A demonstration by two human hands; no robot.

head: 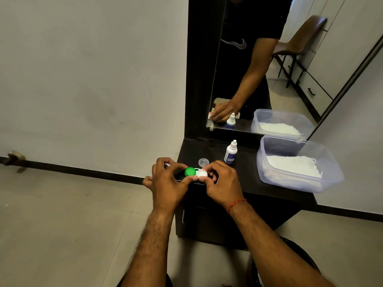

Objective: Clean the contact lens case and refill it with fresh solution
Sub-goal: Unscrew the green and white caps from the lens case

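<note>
A contact lens case (pixel 196 172) with a green cap on its left well and a white cap on its right well is held just above the front left corner of the dark dresser top (pixel 246 179). My left hand (pixel 169 181) pinches the green-capped end. My right hand (pixel 220 180) has its fingertips around the white cap. A small white solution bottle (pixel 230 152) with a blue label stands upright behind my right hand. A clear round cap (pixel 203 162) lies on the top just behind the case.
A clear plastic tub (pixel 333 175) holding white tissue sits on the right of the dresser. A mirror (pixel 269 69) in a dark frame stands at the back. The dresser's left and front edges drop to the tiled floor.
</note>
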